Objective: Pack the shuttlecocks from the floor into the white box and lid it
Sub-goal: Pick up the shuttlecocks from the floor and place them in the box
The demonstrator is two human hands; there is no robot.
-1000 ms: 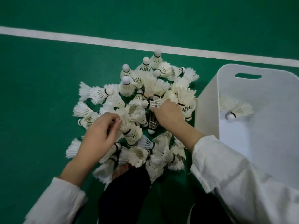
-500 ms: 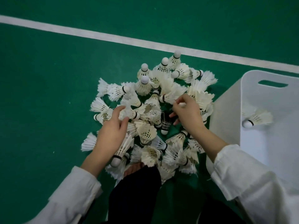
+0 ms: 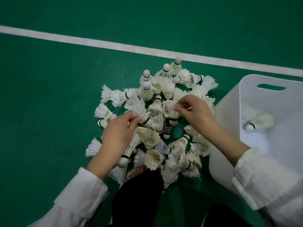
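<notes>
A pile of several white feather shuttlecocks (image 3: 164,89) lies on the green floor in the middle of the head view. My left hand (image 3: 117,136) is over the pile's left side, holding one shuttlecock (image 3: 129,149) under the palm, cork toward me, while its fingertips pinch the feathers of another (image 3: 139,112). My right hand (image 3: 196,112) pinches the feather skirt of a shuttlecock (image 3: 172,113) near the pile's centre. The white box (image 3: 229,128) stands open at the right, with one shuttlecock (image 3: 257,122) lying inside. No lid is visible.
A white court line (image 3: 98,44) crosses the green floor behind the pile. My dark trouser leg (image 3: 139,194) and a bare foot (image 3: 137,172) sit at the pile's near edge. Bare green floor (image 3: 41,112) lies to the left.
My right hand has risen and closed its fingertips on a shuttlecock's feathers. My left hand keeps the one in its palm and has pinched a second. The camera shifted, pushing everything rightward.
</notes>
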